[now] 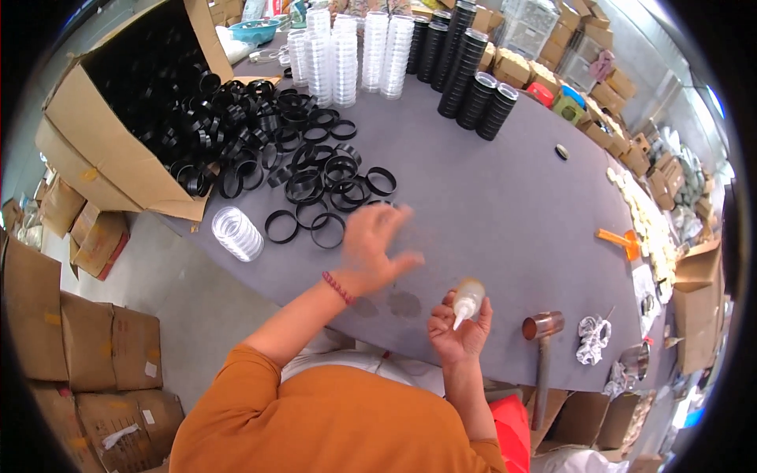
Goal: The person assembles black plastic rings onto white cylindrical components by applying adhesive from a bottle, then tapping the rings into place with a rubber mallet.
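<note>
My left hand (372, 251), slightly blurred, is over the table with its fingers apart and nothing in them. It is nearest to the black rings (327, 230), which lie loose and overlapping just beyond it. My right hand (459, 335) is wrapped round a small squeeze bottle (471, 293) with a white pointed nozzle tilted toward me. Left of the rings, a short stack of clear round discs (237, 234) leans on the table. To the right of my right hand lies a mallet (544, 325), its handle hanging over the near edge.
A tipped cardboard box (102, 134) spills black rings at the left. Clear stacks (344, 67) and black stacks (465, 75) stand at the back. An orange scraper (619, 239), pale pieces (643, 213) and crumpled foil-like material (591, 340) lie on the right. Cartons (118, 339) stand beside the table.
</note>
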